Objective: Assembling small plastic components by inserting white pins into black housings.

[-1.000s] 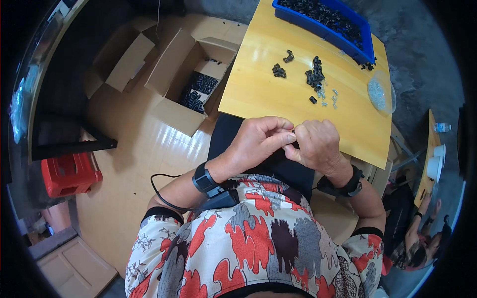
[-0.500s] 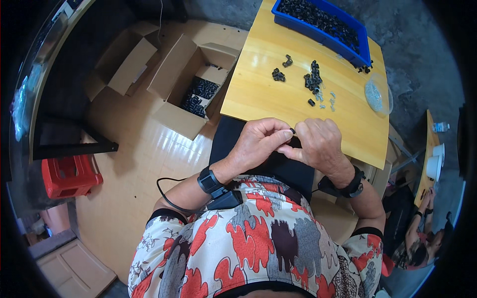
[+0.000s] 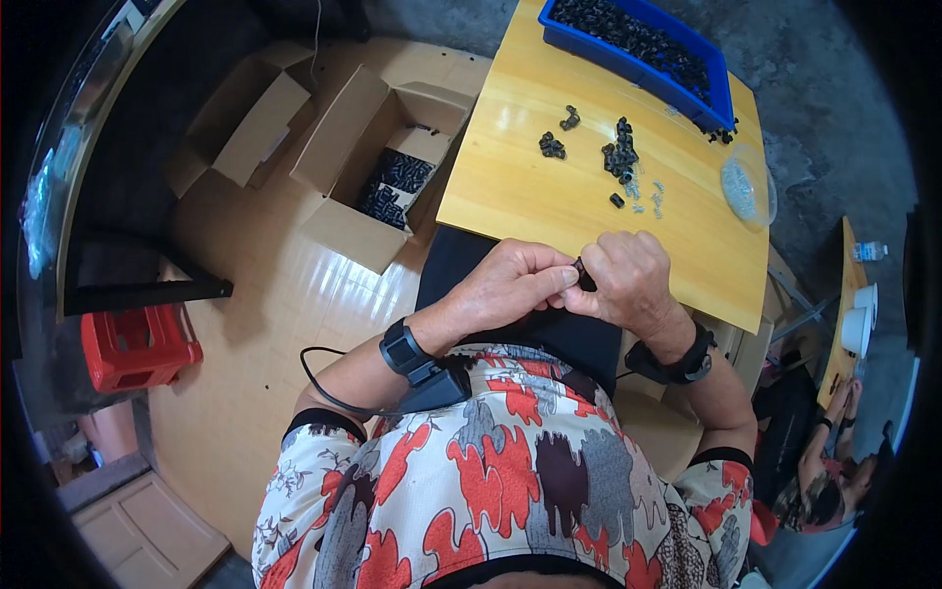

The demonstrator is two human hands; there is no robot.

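Left hand (image 3: 510,287) and right hand (image 3: 628,280) pinch one small black part (image 3: 583,275) (above lap, off table (image 3: 510,196)'s near edge); a slip would likely drop it floorward.

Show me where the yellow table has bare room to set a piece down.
The near-left part of the yellow table is bare, bordered by the small black parts and the near edge. The strip before the hands is free too. Crowded: the far edge with the blue bin and the right side by the clear bag.
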